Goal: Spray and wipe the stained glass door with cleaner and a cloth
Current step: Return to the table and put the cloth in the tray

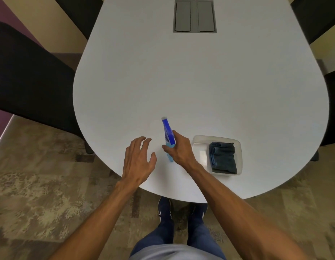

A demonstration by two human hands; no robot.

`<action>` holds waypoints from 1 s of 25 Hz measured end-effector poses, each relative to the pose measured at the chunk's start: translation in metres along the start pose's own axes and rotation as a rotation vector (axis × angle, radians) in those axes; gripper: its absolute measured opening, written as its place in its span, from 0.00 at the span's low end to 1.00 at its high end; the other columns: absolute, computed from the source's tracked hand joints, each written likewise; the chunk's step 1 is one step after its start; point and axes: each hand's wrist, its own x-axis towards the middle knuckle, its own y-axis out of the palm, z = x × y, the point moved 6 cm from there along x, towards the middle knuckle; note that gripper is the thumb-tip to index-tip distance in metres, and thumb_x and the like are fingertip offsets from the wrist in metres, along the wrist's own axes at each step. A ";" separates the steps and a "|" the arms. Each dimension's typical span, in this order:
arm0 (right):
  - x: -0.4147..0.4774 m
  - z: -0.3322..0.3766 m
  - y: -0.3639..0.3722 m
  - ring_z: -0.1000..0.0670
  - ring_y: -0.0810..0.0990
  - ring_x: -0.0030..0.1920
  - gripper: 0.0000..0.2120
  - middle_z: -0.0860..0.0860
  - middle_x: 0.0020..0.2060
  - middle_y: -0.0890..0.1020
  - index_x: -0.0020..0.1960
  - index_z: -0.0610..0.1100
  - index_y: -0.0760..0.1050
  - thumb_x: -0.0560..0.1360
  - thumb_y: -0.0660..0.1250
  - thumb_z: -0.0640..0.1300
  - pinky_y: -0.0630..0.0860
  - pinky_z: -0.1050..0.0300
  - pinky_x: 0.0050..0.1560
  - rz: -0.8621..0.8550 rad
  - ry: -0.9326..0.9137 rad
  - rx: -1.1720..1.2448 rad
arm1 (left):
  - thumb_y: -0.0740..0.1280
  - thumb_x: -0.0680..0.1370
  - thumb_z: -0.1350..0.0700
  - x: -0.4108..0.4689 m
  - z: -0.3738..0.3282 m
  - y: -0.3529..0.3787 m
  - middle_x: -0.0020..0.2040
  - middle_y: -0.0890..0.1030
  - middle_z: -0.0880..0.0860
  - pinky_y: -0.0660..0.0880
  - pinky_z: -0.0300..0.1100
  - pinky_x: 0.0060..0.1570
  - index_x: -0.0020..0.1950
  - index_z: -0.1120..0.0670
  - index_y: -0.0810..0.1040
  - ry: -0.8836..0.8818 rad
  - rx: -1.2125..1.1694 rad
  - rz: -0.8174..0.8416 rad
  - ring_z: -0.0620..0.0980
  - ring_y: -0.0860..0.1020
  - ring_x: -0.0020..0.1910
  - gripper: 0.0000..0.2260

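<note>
Right hand (179,148) wraps round the blue spray bottle (168,134), thumb on one side, fingers on the other, low on its body. The bottle is near the front edge of the white table (181,81), nozzle end pointing away from the person. Whether its base is off the surface, I can't tell. Left hand (137,160) grips nothing, fingers spread and relaxed, hovering just beside the bottle over the tabletop. A folded dark cloth (223,157) lies in a shallow white tray (198,147) just right of the right hand, untouched. By my reading we're at the very start: cleaner being picked up, cloth not yet collected, no glass door in view, all the spraying and wiping left to do. Both forearms reach forward from the body, the right angled inward toward the bottle.
</note>
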 end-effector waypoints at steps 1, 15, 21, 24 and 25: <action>-0.002 0.002 -0.003 0.45 0.81 0.54 0.24 0.42 0.59 0.82 0.67 0.39 0.74 0.75 0.76 0.45 0.80 0.50 0.59 -0.008 0.006 0.012 | 0.67 0.80 0.49 0.002 0.000 -0.001 0.76 0.70 0.56 0.67 0.54 0.72 0.76 0.54 0.70 0.007 -0.002 0.003 0.57 0.69 0.75 0.25; -0.073 0.015 -0.153 0.49 0.80 0.50 0.26 0.50 0.53 0.81 0.68 0.42 0.74 0.74 0.77 0.48 0.79 0.60 0.52 -0.377 0.031 0.044 | 0.65 0.80 0.43 0.023 -0.073 0.037 0.80 0.64 0.53 0.58 0.53 0.78 0.80 0.49 0.62 0.207 -0.078 0.199 0.55 0.63 0.79 0.30; -0.057 -0.033 -0.132 0.49 0.79 0.53 0.27 0.43 0.61 0.82 0.70 0.40 0.73 0.74 0.77 0.46 0.75 0.60 0.54 -0.297 0.103 0.030 | 0.63 0.81 0.40 0.023 -0.081 0.058 0.82 0.60 0.52 0.56 0.53 0.79 0.82 0.48 0.57 0.188 -0.027 0.287 0.54 0.59 0.81 0.32; -0.047 -0.052 -0.116 0.50 0.78 0.53 0.28 0.42 0.62 0.82 0.70 0.40 0.73 0.74 0.77 0.47 0.74 0.59 0.55 -0.244 0.135 0.027 | 0.63 0.80 0.39 0.022 -0.081 0.066 0.83 0.59 0.52 0.57 0.53 0.78 0.82 0.47 0.55 0.174 0.010 0.318 0.54 0.58 0.81 0.34; -0.044 -0.057 -0.112 0.51 0.77 0.53 0.28 0.42 0.62 0.82 0.70 0.40 0.73 0.75 0.76 0.47 0.74 0.59 0.55 -0.230 0.140 0.033 | 0.63 0.80 0.39 0.022 -0.081 0.067 0.83 0.58 0.52 0.57 0.53 0.78 0.82 0.47 0.55 0.171 0.017 0.319 0.54 0.58 0.81 0.34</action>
